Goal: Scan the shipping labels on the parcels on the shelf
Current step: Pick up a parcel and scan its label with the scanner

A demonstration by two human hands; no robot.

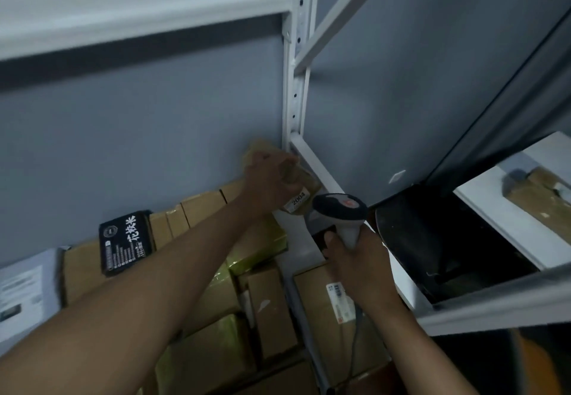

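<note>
Brown parcel [301,178] gripped by left hand [265,178], label toward right hand's [355,258] gripped scanner [340,209].

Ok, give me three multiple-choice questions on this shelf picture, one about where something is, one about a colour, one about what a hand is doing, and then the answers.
1. Where is the small white label reading 2004?
A. On the brown parcel held by the left hand
B. On the black box with white characters
C. On the white shelf post

2. What colour is the box with white characters lying on the cartons?
A. Red
B. Black
C. White

3. What is the right hand doing?
A. Hanging idle with nothing in it
B. Pressing flat on a carton
C. Gripping the handle of the scanner

Answers:
1 A, the label sits at the lower end of the parcel in the left hand.
2 B, its face is black with white print.
3 C, the fingers curl round the scanner's handle, its head close to the label.
</note>
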